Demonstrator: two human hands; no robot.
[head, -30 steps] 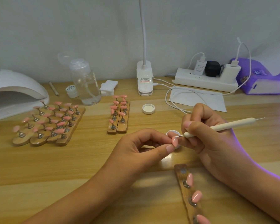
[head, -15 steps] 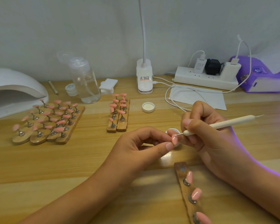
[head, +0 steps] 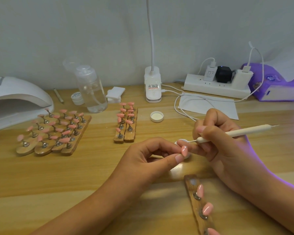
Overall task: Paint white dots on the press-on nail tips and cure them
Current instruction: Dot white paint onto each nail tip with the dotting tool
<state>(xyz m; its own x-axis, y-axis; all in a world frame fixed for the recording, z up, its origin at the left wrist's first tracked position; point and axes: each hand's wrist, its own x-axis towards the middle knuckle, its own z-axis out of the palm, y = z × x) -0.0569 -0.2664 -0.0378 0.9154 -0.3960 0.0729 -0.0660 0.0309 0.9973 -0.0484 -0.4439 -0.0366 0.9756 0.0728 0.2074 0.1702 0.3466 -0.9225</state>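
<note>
My left hand (head: 148, 156) pinches a pink nail tip (head: 184, 150) on its small stand between thumb and forefinger. My right hand (head: 217, 141) grips a white dotting pen (head: 234, 133) like a pencil, its metal point just above the tip. A small white paint pot (head: 181, 141) sits behind the tip, mostly hidden by my fingers. A wooden holder strip (head: 198, 200) with several pink tips lies in front of my hands. The white curing lamp (head: 15, 102) stands at the far left.
Several wooden strips of pink tips (head: 56, 131) lie at left, two more strips (head: 126, 122) at centre. A clear pump bottle (head: 92, 92), a small jar (head: 77, 98), white pads (head: 115, 94), a lid (head: 157, 116), a desk lamp base (head: 152, 85), power strip (head: 215, 85), cables and purple tissue pack (head: 275, 83) line the back.
The pen's point has shifted slightly up off the held tip, toward the paint pot. My left hand has held the tip nearly still.
</note>
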